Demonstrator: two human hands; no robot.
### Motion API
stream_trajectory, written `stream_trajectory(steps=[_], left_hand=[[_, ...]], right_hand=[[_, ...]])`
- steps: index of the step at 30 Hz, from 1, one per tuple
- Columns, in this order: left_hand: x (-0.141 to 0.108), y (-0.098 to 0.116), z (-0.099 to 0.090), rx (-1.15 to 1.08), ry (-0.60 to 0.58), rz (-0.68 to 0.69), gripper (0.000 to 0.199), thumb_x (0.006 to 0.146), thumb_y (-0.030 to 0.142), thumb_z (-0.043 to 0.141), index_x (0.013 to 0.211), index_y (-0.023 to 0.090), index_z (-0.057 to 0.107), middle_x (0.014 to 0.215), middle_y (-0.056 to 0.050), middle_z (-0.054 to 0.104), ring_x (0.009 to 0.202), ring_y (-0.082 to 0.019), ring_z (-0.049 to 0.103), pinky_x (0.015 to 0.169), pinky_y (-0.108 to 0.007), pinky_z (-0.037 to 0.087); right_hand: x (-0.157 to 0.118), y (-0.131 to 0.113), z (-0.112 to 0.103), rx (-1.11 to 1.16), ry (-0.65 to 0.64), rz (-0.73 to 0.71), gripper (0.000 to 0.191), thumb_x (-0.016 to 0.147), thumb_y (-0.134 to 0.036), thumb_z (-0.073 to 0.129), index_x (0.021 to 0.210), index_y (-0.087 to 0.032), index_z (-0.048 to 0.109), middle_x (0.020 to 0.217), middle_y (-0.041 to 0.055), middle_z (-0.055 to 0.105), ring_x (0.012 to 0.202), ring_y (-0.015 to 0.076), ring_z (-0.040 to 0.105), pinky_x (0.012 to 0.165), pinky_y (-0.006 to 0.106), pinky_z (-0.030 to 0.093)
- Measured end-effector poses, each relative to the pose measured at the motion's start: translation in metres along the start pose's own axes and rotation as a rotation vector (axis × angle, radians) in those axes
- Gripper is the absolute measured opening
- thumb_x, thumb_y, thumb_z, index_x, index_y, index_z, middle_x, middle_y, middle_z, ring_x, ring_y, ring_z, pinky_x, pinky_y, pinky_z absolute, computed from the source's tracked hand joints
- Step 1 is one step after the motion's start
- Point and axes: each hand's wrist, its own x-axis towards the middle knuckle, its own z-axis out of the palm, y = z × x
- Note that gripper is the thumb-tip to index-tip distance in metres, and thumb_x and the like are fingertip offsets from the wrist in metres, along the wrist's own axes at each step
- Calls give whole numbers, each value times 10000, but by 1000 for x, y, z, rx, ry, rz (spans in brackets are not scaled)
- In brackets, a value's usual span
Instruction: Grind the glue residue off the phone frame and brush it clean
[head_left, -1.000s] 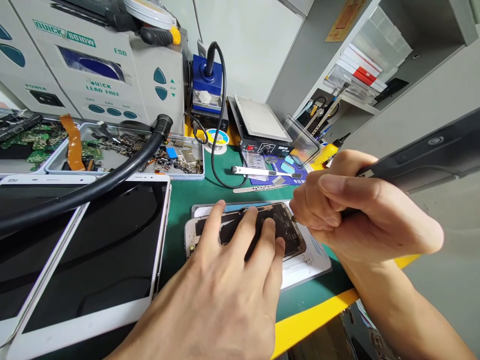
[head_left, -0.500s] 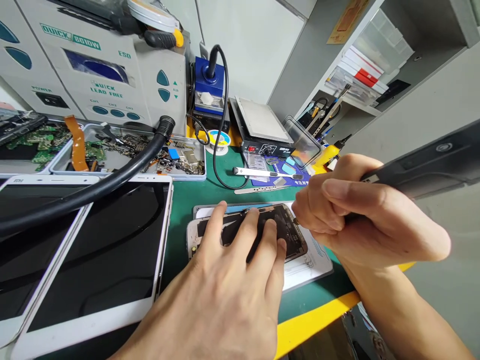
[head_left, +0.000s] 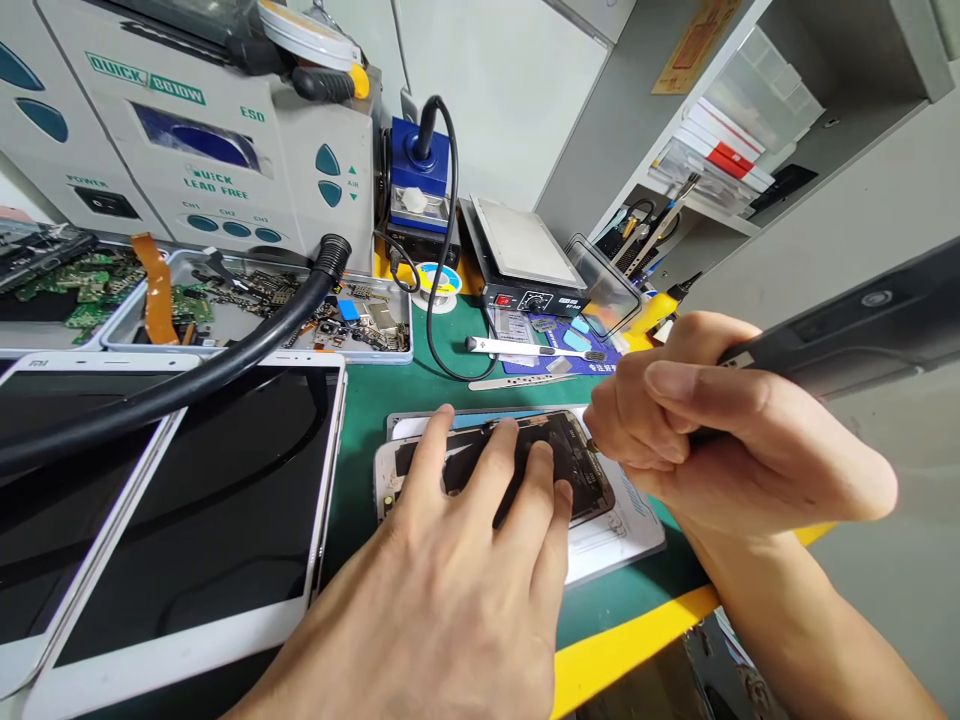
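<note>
Four fingers (head_left: pixel 495 460) of the left grip (head_left: pixel 450 560) spread over a dark, rectangular opened phone (head_left: pixel 576 455) at frame centre; the right grip (head_left: pixel 735 420) curls round a black handheld tool (head_left: pixel 870 315). Green, yellow-edged table (head_left: pixel 630 590) beneath; grey shelving (head_left: pixel 630 80) upper right.

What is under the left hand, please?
Under the left hand is an opened phone, lying on a white pad. The phone's dark inside shows past the spread fingers; what the hand covers cannot be seen.

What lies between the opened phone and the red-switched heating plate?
From the phone outward, the head view shows the white pad, green mat, a perforated strip, a white-handled brush, and a purple sheet with small pieces.
</note>
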Motion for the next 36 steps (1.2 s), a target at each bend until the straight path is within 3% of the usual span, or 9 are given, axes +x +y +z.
stream_trajectory(steps=[8,14,17,30,36], left_hand=[[0,1,0,37,15,15,481,993,200,327,1329,134,664,1351,-170,660,1262,-397,581,1036,-658,451],[-3,2,5,83,152,34,501,986,190,290,1261,137,707,1290,-166,692,1228,-392,595,1006,-648,459],[-4,2,4,71,110,32,497,991,200,296,1277,143,698,1299,-163,688,1221,-390,599,1004,-646,461],[-4,2,7,76,121,36,504,990,197,289,1289,141,691,1307,-167,681,1235,-393,590,1014,-657,449],[-1,1,-1,2,34,20,423,944,289,496,1311,164,666,1329,-166,669,1284,-378,554,1091,-656,378]], right_hand=[[2,-2,4,-33,19,21,328,710,-85,585,513,-213,355,408,-46,349,346,103,290,358,276,224],[0,-4,3,-35,4,61,334,714,-95,595,510,-213,358,401,-42,335,348,108,289,355,283,226],[0,-5,2,-33,17,47,340,712,-94,596,514,-211,346,404,-44,325,350,106,287,359,282,219],[-1,-3,3,-28,13,53,339,713,-102,595,522,-213,339,412,-43,325,350,102,283,358,278,217],[0,-3,3,-23,28,57,333,706,-82,586,515,-210,345,402,-42,325,346,104,279,354,276,215]])
